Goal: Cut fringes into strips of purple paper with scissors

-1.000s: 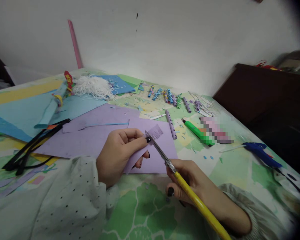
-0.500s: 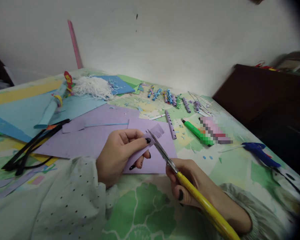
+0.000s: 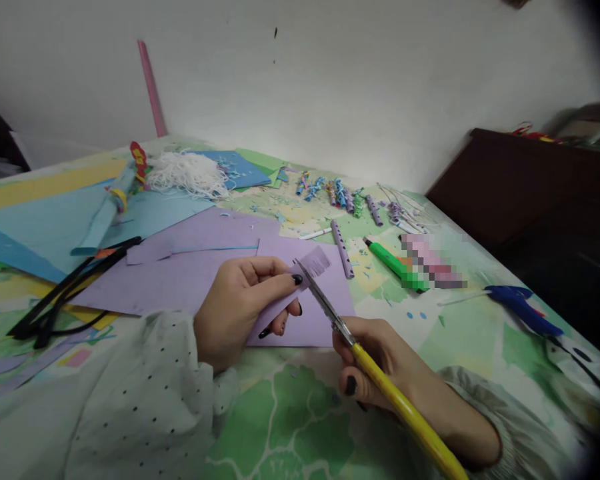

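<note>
pinching a purple strip (image 3: pixel 277 309) with my left hand (image 3: pixel 230 307), gripping scissors (image 3: pixel 380 380) in my right hand (image 3: pixel 394 347).
i hold the strip over the purple sheet (image 3: pixel 315 331), maybe so the blades (image 3: pixel 321 298) have room around its edge.

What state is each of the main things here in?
Purple strip: fringed at one end, gripped by the left hand.
Scissors: held in the right hand, blades at the strip.
White string: loosely heaped.
Purple tube: rolled, lying down.
Pink roll: standing tilted by the wall.
Blue glue gun: lying down.
</note>
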